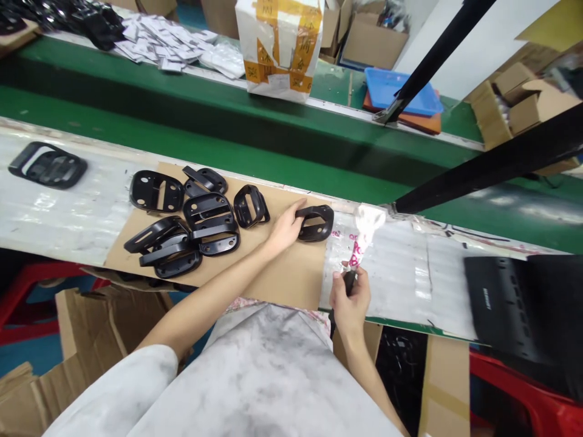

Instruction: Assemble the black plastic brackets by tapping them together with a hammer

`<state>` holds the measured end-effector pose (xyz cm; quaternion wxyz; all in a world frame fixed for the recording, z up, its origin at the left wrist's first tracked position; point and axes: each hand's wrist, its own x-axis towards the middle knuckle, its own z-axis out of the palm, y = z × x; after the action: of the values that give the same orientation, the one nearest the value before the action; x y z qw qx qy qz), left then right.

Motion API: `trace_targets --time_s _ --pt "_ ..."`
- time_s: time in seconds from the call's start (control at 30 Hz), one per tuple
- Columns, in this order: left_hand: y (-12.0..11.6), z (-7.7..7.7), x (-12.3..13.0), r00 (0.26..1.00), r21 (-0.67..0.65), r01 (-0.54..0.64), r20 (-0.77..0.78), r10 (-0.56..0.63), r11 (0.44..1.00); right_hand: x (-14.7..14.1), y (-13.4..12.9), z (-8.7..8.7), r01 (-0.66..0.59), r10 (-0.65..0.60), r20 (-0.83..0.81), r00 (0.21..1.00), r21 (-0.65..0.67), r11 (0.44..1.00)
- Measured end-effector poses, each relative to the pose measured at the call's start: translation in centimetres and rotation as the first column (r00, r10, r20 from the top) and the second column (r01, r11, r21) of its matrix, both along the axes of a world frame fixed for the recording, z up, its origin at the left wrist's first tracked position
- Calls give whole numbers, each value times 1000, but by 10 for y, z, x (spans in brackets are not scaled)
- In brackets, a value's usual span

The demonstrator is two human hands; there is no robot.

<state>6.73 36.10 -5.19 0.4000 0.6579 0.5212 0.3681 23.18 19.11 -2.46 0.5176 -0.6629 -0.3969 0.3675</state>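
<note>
My left hand reaches across the cardboard sheet, its fingers around the near edge of a black plastic part at the sheet's right end. In my right hand is the dark handle of a tool whose head is wrapped in white plastic with pink lettering; the head points up and away from me. To the left of my left hand another black part stands on the sheet, and several more black parts lie in a loose cluster.
One black part lies far left on the bench. Black cases occupy the right end. A black slanting post rises beyond the bench's right side. Behind are a taped white box and a blue tray.
</note>
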Motion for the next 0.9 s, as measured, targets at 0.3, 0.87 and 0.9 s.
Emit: trace_targets --time_s 0.3,0.87,0.9 --pt "-51 75 5 813 -244 345 560 -159 906 -14 49 15 -3 4 -3 1000 145 989" --pt "-35 47 -29 993 541 102 -103 -55 835 -24 38 60 -196 190 -403 895 27 980" --pt "-29 39 -26 989 533 129 -133 -67 836 -23 41 57 -207 189 -417 889 2 978"
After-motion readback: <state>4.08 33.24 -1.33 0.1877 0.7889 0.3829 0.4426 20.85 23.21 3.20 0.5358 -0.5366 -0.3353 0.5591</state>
